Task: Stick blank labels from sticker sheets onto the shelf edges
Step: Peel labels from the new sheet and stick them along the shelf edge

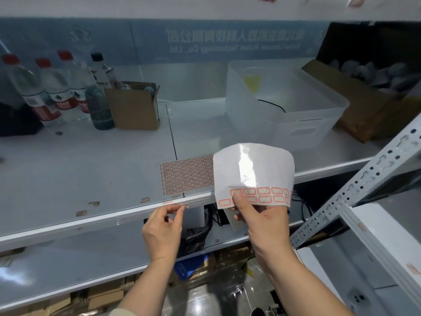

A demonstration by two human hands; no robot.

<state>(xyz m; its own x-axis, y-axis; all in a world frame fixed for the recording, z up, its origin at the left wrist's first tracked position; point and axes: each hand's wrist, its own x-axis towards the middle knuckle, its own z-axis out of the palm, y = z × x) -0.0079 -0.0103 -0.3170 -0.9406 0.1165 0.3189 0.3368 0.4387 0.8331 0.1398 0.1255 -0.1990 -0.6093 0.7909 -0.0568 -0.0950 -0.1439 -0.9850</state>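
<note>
My right hand point(257, 215) grips a curled white sticker sheet point(252, 174), thumb pressed on its lower row of red-bordered labels. My left hand point(163, 226) pinches a small red-bordered label point(185, 205) between thumb and fingertips, right at the front edge of the white shelf point(114, 218). A second sticker sheet point(186, 176), full of red-bordered labels, lies flat on the shelf just behind that edge. A few loose labels sit on the shelf near its edge, one point(145, 200) left of the flat sheet.
On the shelf stand several water bottles point(57, 87) at back left, a small open cardboard box point(134, 106), a translucent plastic bin point(287, 101) and a larger cardboard box point(373, 99) at right. A perforated grey upright point(355, 190) slants across the right. Cables and boxes fill the lower shelves.
</note>
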